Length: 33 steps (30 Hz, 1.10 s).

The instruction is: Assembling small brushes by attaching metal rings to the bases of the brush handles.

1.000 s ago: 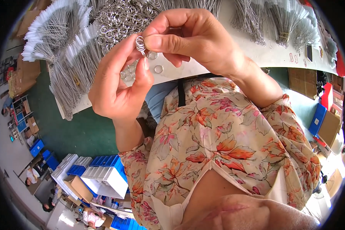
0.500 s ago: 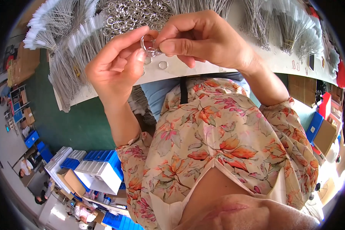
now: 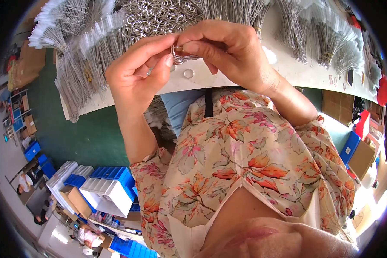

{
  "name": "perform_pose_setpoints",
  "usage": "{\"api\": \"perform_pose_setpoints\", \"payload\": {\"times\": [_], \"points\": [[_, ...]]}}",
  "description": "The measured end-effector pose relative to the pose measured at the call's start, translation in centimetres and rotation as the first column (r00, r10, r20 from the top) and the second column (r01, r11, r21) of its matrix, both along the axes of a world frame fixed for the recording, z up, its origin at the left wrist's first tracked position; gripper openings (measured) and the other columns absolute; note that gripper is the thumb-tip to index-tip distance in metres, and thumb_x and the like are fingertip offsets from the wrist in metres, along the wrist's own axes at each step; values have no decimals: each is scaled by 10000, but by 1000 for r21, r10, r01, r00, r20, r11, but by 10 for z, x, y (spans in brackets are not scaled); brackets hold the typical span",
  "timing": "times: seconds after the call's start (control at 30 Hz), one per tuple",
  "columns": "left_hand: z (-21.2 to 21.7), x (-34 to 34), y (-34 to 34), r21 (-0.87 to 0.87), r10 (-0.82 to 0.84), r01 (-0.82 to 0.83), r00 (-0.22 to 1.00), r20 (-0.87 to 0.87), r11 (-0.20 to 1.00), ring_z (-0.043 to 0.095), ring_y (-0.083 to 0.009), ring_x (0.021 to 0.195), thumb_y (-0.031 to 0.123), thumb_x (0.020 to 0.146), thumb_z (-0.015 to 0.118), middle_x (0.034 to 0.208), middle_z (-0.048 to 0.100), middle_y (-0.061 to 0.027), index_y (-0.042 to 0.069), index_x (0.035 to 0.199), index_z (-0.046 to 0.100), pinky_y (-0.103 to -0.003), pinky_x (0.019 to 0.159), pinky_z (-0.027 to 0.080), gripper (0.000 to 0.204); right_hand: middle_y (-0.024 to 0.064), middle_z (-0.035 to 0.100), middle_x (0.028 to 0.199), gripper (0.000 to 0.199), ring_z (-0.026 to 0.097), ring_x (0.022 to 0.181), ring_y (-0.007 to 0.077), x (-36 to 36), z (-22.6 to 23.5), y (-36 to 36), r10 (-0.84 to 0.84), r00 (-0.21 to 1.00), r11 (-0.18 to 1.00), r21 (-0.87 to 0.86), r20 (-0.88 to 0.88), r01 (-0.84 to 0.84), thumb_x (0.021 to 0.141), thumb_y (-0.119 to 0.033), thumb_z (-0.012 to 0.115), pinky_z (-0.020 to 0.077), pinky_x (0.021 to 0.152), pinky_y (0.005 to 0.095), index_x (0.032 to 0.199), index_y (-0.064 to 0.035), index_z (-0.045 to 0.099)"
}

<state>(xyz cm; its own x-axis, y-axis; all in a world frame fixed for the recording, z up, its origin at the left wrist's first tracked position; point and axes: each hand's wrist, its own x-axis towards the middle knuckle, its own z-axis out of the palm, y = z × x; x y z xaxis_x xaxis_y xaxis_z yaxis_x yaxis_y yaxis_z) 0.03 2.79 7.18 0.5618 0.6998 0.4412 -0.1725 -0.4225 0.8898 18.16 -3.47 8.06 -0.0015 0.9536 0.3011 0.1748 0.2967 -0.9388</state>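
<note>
Above the table edge my two hands meet around a metal split ring [image 3: 174,52]. My left hand [image 3: 139,71] pinches the ring between thumb and forefinger. Thin wire loops [image 3: 187,59] hang on or beside the ring, and my right hand [image 3: 234,51] grips them with thumb and curled fingers. Whether the loops are fully threaded is hard to see, since my fingertips cover part of them. Beneath my hands a loose ring [image 3: 188,74] lies on the white tabletop [image 3: 219,81]. A heap of shiny rings [image 3: 159,17] sits just beyond them.
Bundles of wire with white ends [image 3: 90,47] crowd the table's left side, and more wire bundles [image 3: 331,36] lie to the right. A dark phone-like object [image 3: 350,77] is near the right edge. Blue and white crates [image 3: 109,187] stand on the floor at left; people sit farther off.
Both hands have shifted slightly right, with the ring between them. The ring now appears narrower, turned more edge-on, and the wire loops show more to its right.
</note>
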Motion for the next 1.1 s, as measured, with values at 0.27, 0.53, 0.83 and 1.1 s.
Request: {"api": "perform_pose_setpoints", "payload": {"times": [0.27, 0.53, 0.83, 1.1], "points": [[-12, -10, 1, -362, -61, 29, 995, -77, 932, 619, -126, 837, 1, 833, 601, 987, 636, -125, -61, 1075, 592, -226, 731, 509, 250, 104, 637, 788, 107, 620, 676, 173, -1, -12, -4, 87, 983, 996, -45, 160, -80, 830, -31, 594, 479, 578, 290, 918, 3, 644], [-57, -194, 150, 482, 768, -651, 259, -585, 587, 652, -226, 742, 204, 835, 586, 873, 671, -101, 71, 932, 657, -318, 648, 495, 179, 84, 588, 763, 110, 578, 636, 227, 5, -116, -38, -13, 782, 992, 108, 623, -69, 758, 0, 613, 488, 575, 317, 857, -47, 616], [-71, -240, 209, 523, 492, -398, -186, -850, 753, 616, -333, 842, 470, 745, 616, 866, 656, -153, 84, 891, 675, -402, 730, 465, 416, 68, 586, 779, 125, 565, 730, 234, 15, -102, -34, -133, 810, 956, 290, 571, -47, 739, -33, 644, 479, 662, 341, 862, -50, 633], [-83, -255, 210, 267, 470, -709, 102, -877, 653, 521, -111, 454, 240, 838, 596, 572, 583, -36, 16, 733, 641, -261, 370, 376, 252, 112, 644, 756, 142, 623, 616, 197, 113, -74, 13, -418, 826, 903, 73, 378, 424, 824, -153, 620, 506, 603, 301, 903, -39, 649]]}}
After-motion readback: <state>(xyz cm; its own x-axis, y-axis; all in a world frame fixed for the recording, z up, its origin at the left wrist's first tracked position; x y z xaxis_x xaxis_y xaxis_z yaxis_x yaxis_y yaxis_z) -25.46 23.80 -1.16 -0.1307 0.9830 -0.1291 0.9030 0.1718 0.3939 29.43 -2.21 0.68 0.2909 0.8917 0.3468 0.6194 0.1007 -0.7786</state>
